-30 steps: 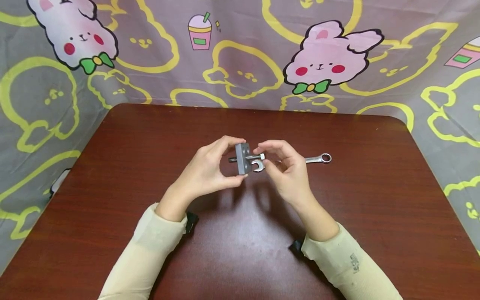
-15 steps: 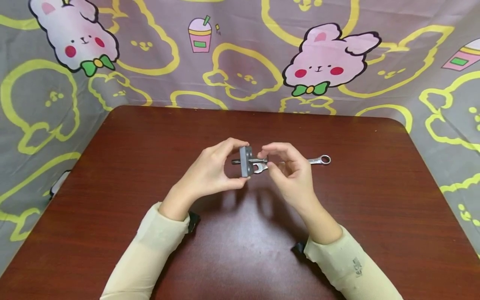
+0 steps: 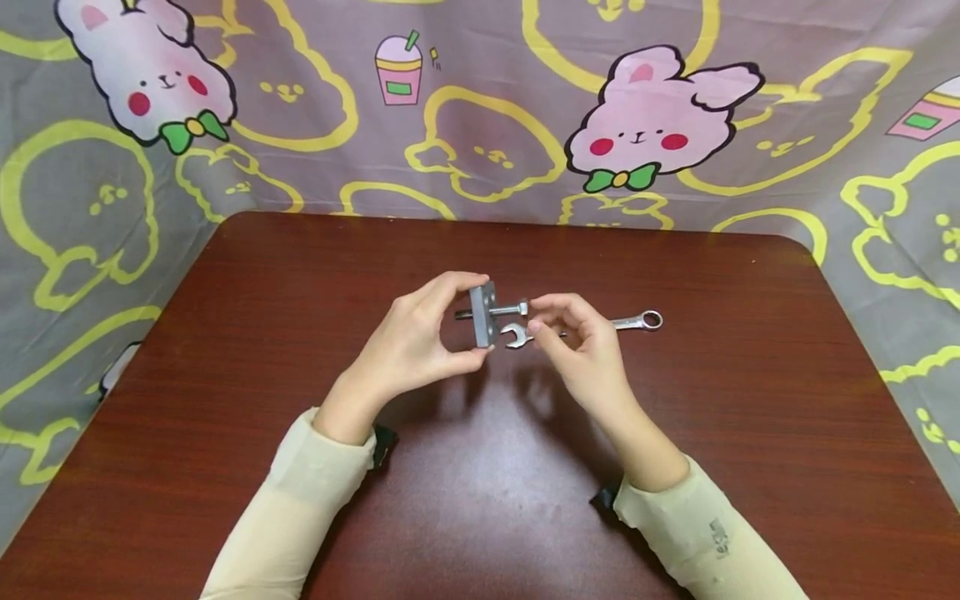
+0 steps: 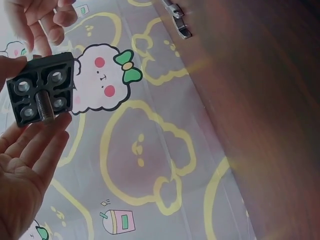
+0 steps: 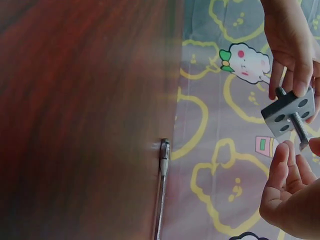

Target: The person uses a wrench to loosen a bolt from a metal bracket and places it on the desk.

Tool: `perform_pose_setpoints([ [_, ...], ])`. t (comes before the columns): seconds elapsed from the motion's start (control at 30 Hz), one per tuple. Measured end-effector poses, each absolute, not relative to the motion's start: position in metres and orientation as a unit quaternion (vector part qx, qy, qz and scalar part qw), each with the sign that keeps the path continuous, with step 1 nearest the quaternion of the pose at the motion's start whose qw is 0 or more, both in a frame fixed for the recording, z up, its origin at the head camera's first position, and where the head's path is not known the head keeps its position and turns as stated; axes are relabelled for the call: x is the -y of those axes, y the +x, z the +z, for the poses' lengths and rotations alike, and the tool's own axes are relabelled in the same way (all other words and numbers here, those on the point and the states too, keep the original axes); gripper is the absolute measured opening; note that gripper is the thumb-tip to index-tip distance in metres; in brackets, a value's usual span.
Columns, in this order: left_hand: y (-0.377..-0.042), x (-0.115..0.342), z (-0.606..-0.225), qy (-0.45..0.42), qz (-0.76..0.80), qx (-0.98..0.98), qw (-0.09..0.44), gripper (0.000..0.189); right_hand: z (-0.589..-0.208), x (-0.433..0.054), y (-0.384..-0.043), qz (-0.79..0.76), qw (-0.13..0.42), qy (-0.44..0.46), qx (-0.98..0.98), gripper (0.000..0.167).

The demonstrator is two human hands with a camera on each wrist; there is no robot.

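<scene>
My left hand (image 3: 408,342) grips a small grey square plate (image 3: 481,317) by two opposite edges, between thumb and fingers. Through the plate's middle runs a silver hex bolt (image 3: 510,309), its head towards the right. The left wrist view shows the plate's ribbed dark side (image 4: 41,86), with a hole near each corner and the bolt's threaded end (image 4: 45,106) sticking out. My right hand (image 3: 588,358) hovers beside the bolt head, fingers loosely bent and apart from it. In the right wrist view its thumb and fingers (image 5: 290,165) lie around the bolt head without visibly pinching it.
A combination wrench (image 3: 636,321) lies on the brown table (image 3: 337,258) behind my right hand, which hides part of its shaft. A patterned cloth (image 3: 495,125) hangs around the table's back and sides.
My right fingers, around the bolt head before, have come away from it, so the head now shows fully. The plate shifted slightly right, then back left, still in my left hand.
</scene>
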State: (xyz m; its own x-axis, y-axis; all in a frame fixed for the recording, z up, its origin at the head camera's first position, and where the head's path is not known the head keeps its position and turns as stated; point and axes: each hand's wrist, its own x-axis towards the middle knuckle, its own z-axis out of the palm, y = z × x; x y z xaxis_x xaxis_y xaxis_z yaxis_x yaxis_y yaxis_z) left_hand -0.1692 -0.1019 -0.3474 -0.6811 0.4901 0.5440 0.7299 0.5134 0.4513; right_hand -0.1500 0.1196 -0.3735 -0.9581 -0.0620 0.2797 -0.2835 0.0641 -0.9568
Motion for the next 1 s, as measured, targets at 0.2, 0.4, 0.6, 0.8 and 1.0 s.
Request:
perform_pose_setpoints([
  [0.2,-0.169,0.103,-0.348,-0.370,-0.334,0.843,0.204,0.070,-0.375,-0.117,-0.151,0.648,0.076,0.116,0.749,0.013],
  [0.4,-0.168,0.104,-0.349,-0.379,-0.327,0.841,0.204,0.069,-0.372,-0.112,-0.151,0.659,0.074,0.113,0.740,0.015],
  [0.6,-0.166,0.104,-0.348,-0.385,-0.322,0.841,0.202,0.071,-0.370,-0.108,-0.151,0.672,0.071,0.118,0.728,0.022],
  [0.8,-0.166,0.104,-0.350,-0.388,-0.325,0.839,0.201,0.071,-0.368,-0.107,-0.151,0.678,0.092,0.128,0.718,0.024],
  [1.0,-0.168,0.104,-0.350,-0.392,-0.324,0.837,0.203,0.069,-0.367,-0.106,-0.149,0.674,0.114,0.129,0.718,0.025],
])
